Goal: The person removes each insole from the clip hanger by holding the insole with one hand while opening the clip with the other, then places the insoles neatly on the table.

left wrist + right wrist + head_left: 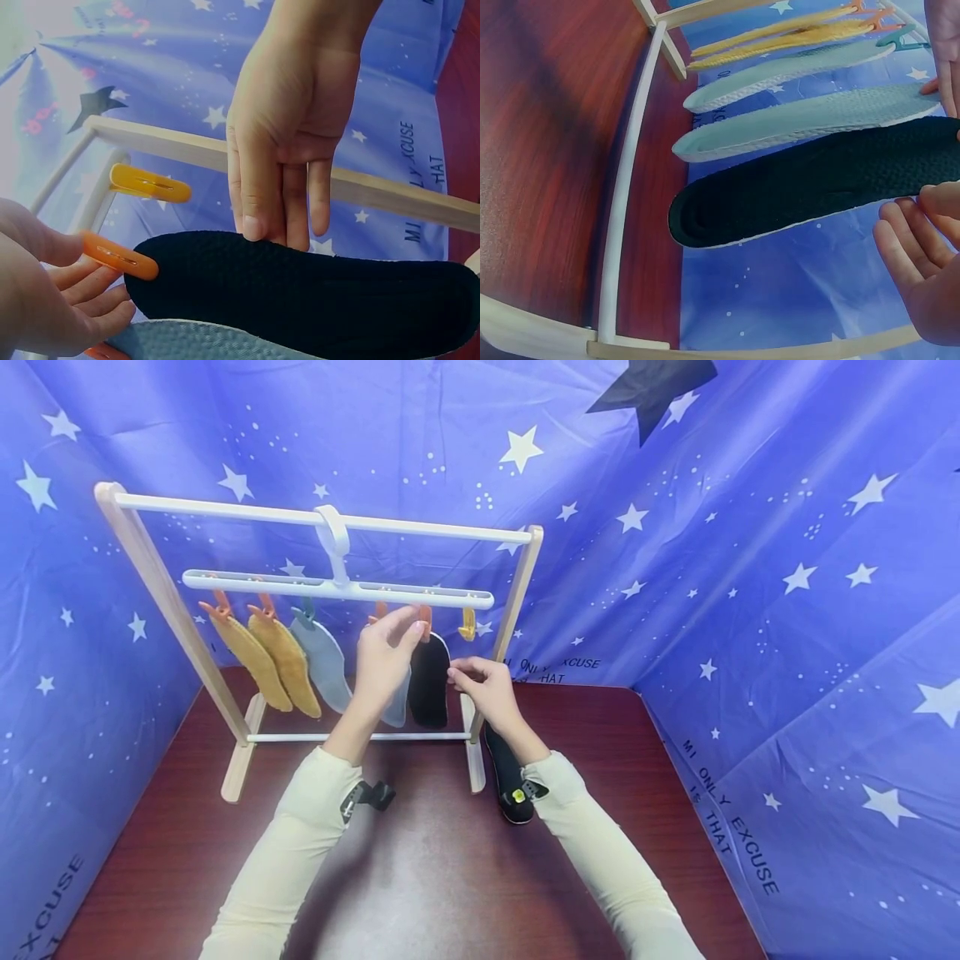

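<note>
A black insole (429, 685) hangs from an orange clip (120, 255) on the white hanger (405, 594). My left hand (386, 652) pinches that clip between thumb and fingers, at the insole's upper end. On the right, my right hand (487, 689) has its thumb and fingertips at the insole's side edge, which they appear to pinch. Beside the black insole hangs a light blue insole (802, 124), partly behind my left hand in the head view. A yellow clip (468, 625) at the hanger's right end holds nothing.
The hanger hooks over the top bar of a wooden rack (176, 610). Two tan insoles (288, 668) and another light blue insole (321, 660) hang at left. A black shoe (510, 785) stands by the rack's right foot on the reddish table (600, 760). Starry blue cloth (750, 527) surrounds it.
</note>
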